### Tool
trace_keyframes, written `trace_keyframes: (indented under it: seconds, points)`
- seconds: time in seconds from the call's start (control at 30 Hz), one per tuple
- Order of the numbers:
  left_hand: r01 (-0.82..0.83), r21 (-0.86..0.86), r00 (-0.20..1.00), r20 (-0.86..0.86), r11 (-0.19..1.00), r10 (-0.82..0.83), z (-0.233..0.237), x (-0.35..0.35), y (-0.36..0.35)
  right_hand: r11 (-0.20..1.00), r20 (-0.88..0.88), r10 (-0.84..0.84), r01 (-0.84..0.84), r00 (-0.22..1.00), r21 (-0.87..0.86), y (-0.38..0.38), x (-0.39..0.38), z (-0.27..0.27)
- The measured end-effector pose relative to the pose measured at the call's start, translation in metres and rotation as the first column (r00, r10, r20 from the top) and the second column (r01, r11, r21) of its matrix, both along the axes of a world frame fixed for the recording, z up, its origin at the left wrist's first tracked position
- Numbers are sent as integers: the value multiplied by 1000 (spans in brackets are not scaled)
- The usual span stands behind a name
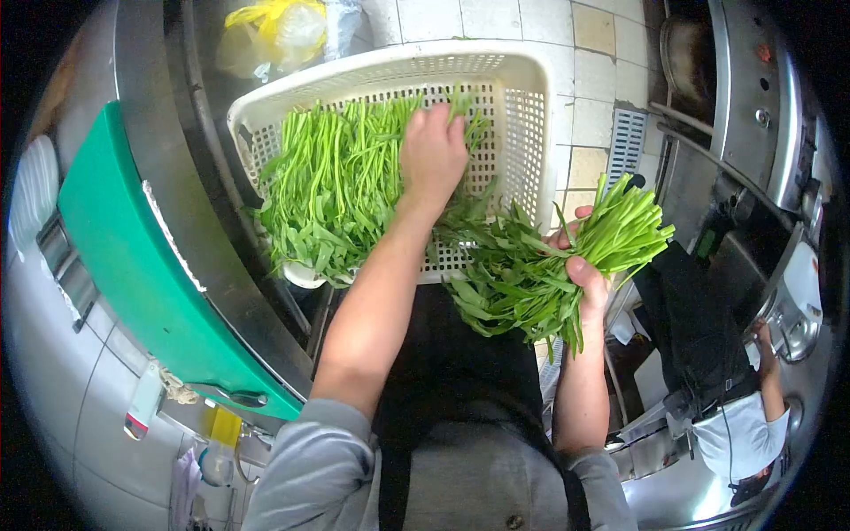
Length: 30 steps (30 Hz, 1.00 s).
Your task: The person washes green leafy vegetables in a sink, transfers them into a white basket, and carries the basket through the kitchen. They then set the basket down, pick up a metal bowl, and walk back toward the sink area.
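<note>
A bunch of water spinach [549,265] is gripped in my right hand [591,281], cut stem ends pointing up and right, leaves hanging toward the basket. My thumb and fingers wrap around it. Inside the white plastic basket [527,84], more water spinach [332,177] lies in a layer, stems toward the far side and leaves toward me. My left hand [432,155] reaches over the right end of that layer, fingers curled down and closed on a few stems. Its fingertips are partly hidden behind the hand.
A green board [133,239] on a steel counter is at left, with a knife [230,395] by its near edge. Yellow and clear plastic bags [283,31] lie beyond the basket. At right, another person [739,434] is beside steel cooking equipment [753,106]. A drain grate [627,142] is in the tiled floor.
</note>
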<state>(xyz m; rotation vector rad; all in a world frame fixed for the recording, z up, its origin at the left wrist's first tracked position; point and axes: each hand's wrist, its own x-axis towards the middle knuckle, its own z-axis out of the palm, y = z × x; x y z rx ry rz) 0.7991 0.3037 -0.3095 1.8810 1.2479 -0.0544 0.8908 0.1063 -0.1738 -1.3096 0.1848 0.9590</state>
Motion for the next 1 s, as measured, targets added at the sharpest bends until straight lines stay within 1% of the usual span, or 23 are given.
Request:
trace_keyframes:
  seconds: [0.07, 0.1, 0.13, 0.2, 0.23, 0.27, 0.33, 0.4, 0.47, 0.5, 0.53, 0.6, 0.63, 0.67, 0.7, 0.73, 0.77, 0.8, 0.83, 0.87, 0.93, 0.97, 1.0]
  points:
    - [-100, 231, 978, 199, 968, 53, 6, -13, -9, 1000, 9, -7, 7, 1000, -16, -2, 3, -2]
    - [-124, 97, 986, 125, 987, 112, 18, -16, -12, 1000, 12, -12, 12, 1000, -26, -3, 2, -3]
    - [-122, 101, 987, 122, 987, 109, 30, -16, -11, 999, 16, -15, 16, 1000, -32, -2, 2, -4]
    - [34, -107, 997, -62, 994, -41, 48, -8, -8, 999, -1, -18, 18, 1000, -41, -3, 2, -5]
    - [80, -132, 984, -151, 988, -99, 50, -2, -8, 999, 13, -16, 17, 1000, -48, -3, 2, -4]
    - [73, -129, 983, -156, 989, -93, 42, 2, -11, 999, 24, -10, 12, 1000, -51, -1, 2, -3]
    - [156, -89, 946, -274, 984, -174, 26, 6, -11, 998, 64, 11, -7, 998, -68, 1, 1, -2]
    - [99, -149, 948, -285, 984, -139, 18, 6, -13, 999, 100, 15, -12, 995, -34, 5, -2, -1]
    - [326, 168, 931, -230, 930, -285, 0, -2, -27, 999, 86, 29, -25, 996, -49, 6, -2, 0]
    - [295, 239, 948, -195, 925, -252, 1, -3, -28, 998, 82, 37, -32, 996, -63, 7, 0, 1]
    - [294, 243, 949, -189, 924, -252, 1, -6, -28, 998, 89, 36, -31, 995, -61, 9, 0, 1]
    - [80, 82, 990, 108, 993, -88, 9, -16, -31, 996, 129, 50, -39, 990, -80, 11, -2, -2]
    - [84, 72, 989, 115, 994, -92, 24, -20, -28, 997, 112, 75, -73, 991, -20, 9, -1, -8]
    - [-74, -187, 972, 207, 980, 113, 49, -22, -21, 997, 119, 69, -65, 990, -35, 11, 1, -7]
    - [-197, -449, 914, 238, 872, 329, 68, -23, -16, 991, 110, 116, -108, 987, -74, 18, 0, -5]
    - [-189, -461, 912, 245, 867, 329, 78, -25, -15, 982, 100, 165, -154, 981, -108, 26, -1, -4]
    - [-194, -443, 882, 312, 875, 354, 85, -27, -12, 988, 95, 155, -152, 983, -37, 32, -3, -7]
    - [-204, -422, 847, 376, 883, 376, 93, -29, -8, 988, 103, 153, -150, 983, -39, 37, -2, -8]
    - [-142, -442, 874, 365, 886, 322, 99, -32, -3, 981, 44, 188, -186, 981, -49, 41, -1, -8]
    - [-143, -440, 872, 367, 887, 323, 106, -32, -3, 973, -17, 223, -223, 975, -55, 45, -1, -8]
    - [-51, -667, 790, 428, 743, 439, 119, -29, -6, 968, -15, 253, -253, 967, 5, 52, -3, -7]
    - [-2, -789, 629, 477, 615, 614, 124, -21, -13, 934, -15, 338, -337, 941, -118, 57, -4, -5]
    - [-6, -786, 627, 478, 618, 615, 125, -17, -17, 879, -27, 420, -414, 907, -238, 63, -7, -3]
